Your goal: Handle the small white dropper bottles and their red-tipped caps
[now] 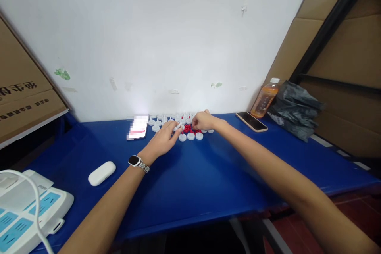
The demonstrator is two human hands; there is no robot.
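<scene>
With a watch on its wrist, my left hand (165, 138) grips a round white cap with a narrow spout (179, 126) between thumb and fingers. My right hand (202, 120) is closed in a pinch over a pile of small red pieces (188, 128); whatever its fingertips hold is hidden. Several more white caps (191, 136) stand on the blue table around both hands, some in a row in front of the red pile. Others (156, 127) are grouped behind and left, near the wall. A few caps at the back show red tips.
A lit phone (139, 127) lies left of the caps, a white oval case (102, 173) nearer me, and a power strip (44, 206) at far left. To the right are a dark phone (251, 121), a drink bottle (265, 98) and a black plastic bag (296, 107).
</scene>
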